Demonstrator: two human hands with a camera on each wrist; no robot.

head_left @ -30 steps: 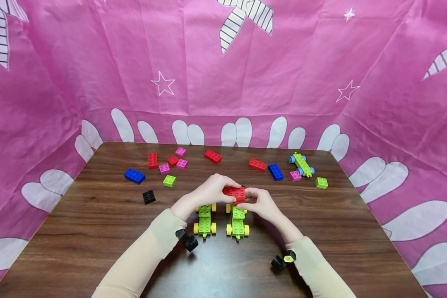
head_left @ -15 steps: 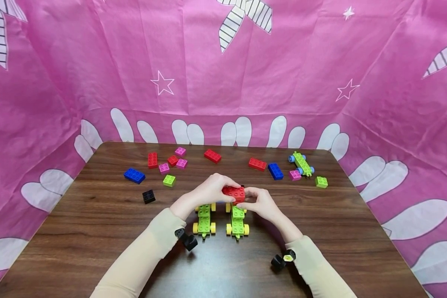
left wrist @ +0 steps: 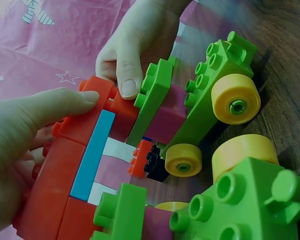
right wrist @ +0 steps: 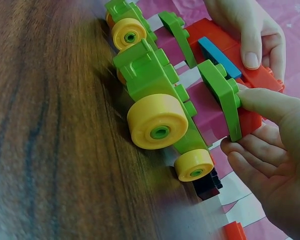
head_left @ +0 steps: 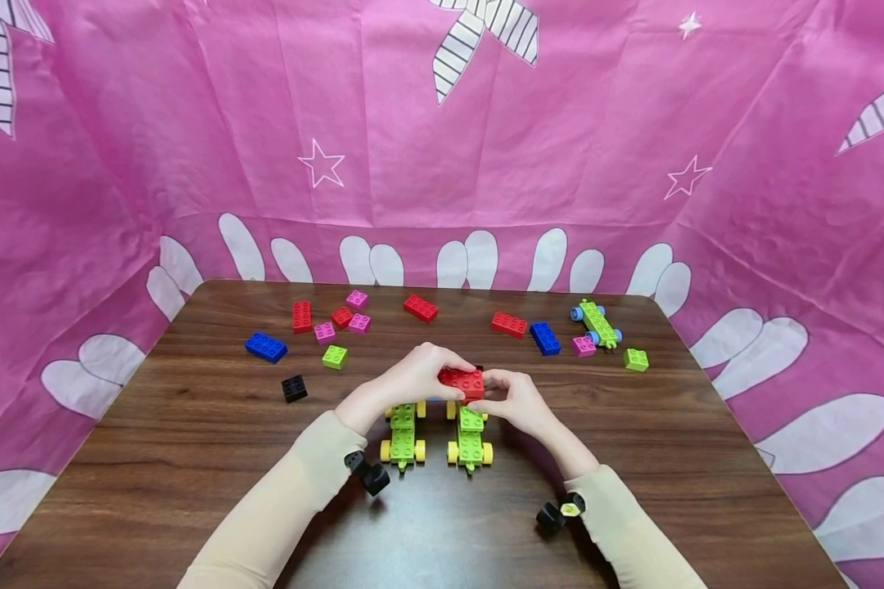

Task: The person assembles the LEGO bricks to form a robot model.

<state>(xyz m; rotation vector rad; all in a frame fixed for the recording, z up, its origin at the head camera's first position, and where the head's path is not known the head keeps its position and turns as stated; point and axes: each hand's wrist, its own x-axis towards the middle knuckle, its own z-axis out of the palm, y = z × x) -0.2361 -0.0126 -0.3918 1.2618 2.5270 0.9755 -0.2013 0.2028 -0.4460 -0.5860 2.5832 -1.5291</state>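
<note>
Two green wheeled bases with yellow wheels, a left one [head_left: 402,446] and a right one [head_left: 470,447], stand side by side. Each carries a pink brick [left wrist: 168,115] and a green brick [left wrist: 153,92]. Red bricks [head_left: 462,383] span the tops of both, with a blue piece [left wrist: 93,157] under the span. My left hand [head_left: 421,375] grips the red span from above, thumb on its near side. My right hand [head_left: 519,402] pinches the right stack where red meets green, thumb at the green brick and fingers on the outer side. My left fingers hide part of the span in the head view.
Loose red, pink, blue and lime bricks lie along the back, among them a blue brick [head_left: 266,348] and a red brick [head_left: 510,325]. A black brick [head_left: 294,388] is left of my hands. Another green base with blue wheels [head_left: 597,324] stands at the back right.
The left wheeled base has shifted very slightly to the left. Both hands keep nearly the same place and hold on the stack.
</note>
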